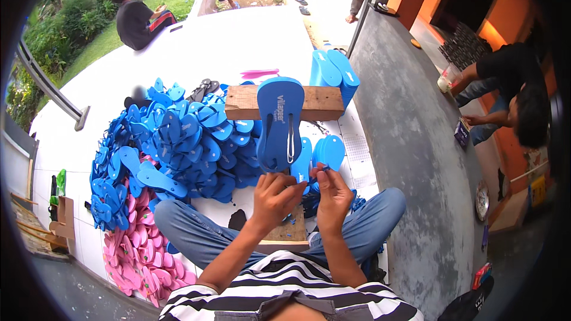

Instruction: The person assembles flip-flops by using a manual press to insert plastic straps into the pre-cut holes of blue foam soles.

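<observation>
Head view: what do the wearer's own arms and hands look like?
The left hand and right hand are ungloved, with uncovered wrists. The forearms are uncovered too. The shirt has black and white stripes; any ring is too small to tell.

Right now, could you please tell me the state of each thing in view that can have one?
Blue sole: set crosswise over the wooden block, overhanging it.
Left hand: fingers bent, near the sole's lower end; contact unclear.
Right hand: fingertips drawn close together; anything pinched is too small to tell.
Blue heap: sandals piled loosely, at many angles.
Pink heap: piled loosely.
Blue stack: neatly stacked.
</observation>
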`<state>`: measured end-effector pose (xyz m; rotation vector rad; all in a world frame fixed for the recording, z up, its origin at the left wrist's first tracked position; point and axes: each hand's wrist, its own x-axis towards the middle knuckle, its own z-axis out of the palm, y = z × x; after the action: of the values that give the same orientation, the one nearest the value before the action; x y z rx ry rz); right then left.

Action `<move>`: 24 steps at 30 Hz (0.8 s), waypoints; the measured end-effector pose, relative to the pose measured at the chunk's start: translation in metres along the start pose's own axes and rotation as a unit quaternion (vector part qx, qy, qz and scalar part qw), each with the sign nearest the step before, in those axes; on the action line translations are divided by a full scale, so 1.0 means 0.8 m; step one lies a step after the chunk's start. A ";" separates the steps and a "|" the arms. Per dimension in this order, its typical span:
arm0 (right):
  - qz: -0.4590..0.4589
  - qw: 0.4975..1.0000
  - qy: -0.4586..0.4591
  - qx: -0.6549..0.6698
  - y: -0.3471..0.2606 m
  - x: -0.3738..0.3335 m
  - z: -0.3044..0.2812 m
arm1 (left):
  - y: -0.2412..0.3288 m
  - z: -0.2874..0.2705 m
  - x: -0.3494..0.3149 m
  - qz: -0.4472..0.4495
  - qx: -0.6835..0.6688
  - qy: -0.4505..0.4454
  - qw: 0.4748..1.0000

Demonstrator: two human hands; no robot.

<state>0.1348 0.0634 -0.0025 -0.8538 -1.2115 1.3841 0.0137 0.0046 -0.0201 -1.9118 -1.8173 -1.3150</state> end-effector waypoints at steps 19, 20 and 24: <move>-0.019 0.939 -0.339 0.055 -0.021 0.060 0.023 | -0.062 -0.082 0.154 -0.008 0.062 0.133 0.989; -0.027 0.936 -0.349 0.046 -0.019 0.061 0.022 | -0.062 -0.085 0.160 0.016 0.109 0.086 0.990; -0.046 0.913 -0.404 0.014 -0.018 0.076 0.020 | -0.046 -0.077 0.182 -0.145 -0.153 0.004 0.978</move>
<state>0.1117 0.1186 0.0223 -0.1623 -1.8097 1.7348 -0.0679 0.0748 0.1012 -1.8228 -2.0503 -1.7870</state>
